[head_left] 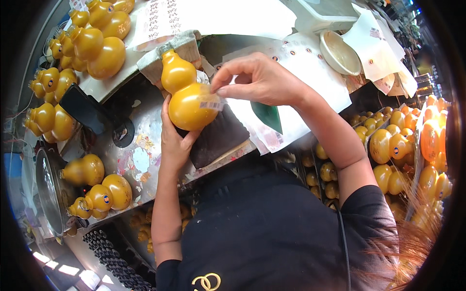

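Observation:
A mustard-yellow gourd-shaped bottle (pixel 187 109) is held up over the bench, its narrow neck tilted away from me. My left hand (pixel 177 145) is wrapped round its lower bulb from below. My right hand (pixel 259 80) pinches the edge of a small clear label (pixel 209 103) with dark print, thumb against forefinger. The label lies against the right side of the lower bulb; how much of it sticks there I cannot tell. Under the bottle is a dark cloth (pixel 221 140), and a folded grey cloth (pixel 187 48) lies behind its neck.
Several yellow gourd bottles (pixel 107 58) stand at the left, near a phone on a stand (pixel 92 114) and a metal basin (pixel 48 189). Label sheets (pixel 310 97), a green flat piece (pixel 267 116) and a white bowl (pixel 340 53) lie rightward. Crates of orange-yellow bottles (pixel 388 145) stand far right.

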Demonstrator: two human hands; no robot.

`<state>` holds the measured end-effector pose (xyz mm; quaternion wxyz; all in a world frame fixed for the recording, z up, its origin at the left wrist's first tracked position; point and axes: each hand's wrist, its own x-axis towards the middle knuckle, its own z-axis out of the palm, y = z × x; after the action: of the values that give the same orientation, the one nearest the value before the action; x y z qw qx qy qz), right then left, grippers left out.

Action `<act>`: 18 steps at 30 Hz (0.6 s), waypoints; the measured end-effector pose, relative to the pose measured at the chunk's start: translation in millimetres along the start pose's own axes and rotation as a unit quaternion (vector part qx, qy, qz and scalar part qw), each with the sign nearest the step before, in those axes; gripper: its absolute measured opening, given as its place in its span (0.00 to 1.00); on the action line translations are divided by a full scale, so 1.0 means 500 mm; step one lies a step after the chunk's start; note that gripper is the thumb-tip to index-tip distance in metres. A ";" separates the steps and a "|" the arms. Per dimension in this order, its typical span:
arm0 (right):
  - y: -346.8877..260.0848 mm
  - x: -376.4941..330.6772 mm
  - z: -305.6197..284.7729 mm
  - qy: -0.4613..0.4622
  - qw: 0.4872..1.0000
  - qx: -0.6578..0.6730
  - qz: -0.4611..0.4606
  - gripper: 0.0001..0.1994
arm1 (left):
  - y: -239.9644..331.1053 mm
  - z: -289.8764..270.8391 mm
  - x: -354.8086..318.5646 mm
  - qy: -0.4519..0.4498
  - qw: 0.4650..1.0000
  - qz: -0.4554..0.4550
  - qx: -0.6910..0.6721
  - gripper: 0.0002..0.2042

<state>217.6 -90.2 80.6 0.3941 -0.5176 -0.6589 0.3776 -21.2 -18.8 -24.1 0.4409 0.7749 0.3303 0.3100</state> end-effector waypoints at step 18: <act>0.080 0.001 0.089 0.153 0.979 0.067 0.120 0.26 | 0.052 -0.029 0.026 -0.009 0.945 -0.122 -0.302 0.36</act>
<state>192.7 -86.7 26.4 0.4761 -0.6170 -0.4966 0.3821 -18.3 -11.8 7.4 0.6918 0.5616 0.3093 0.3322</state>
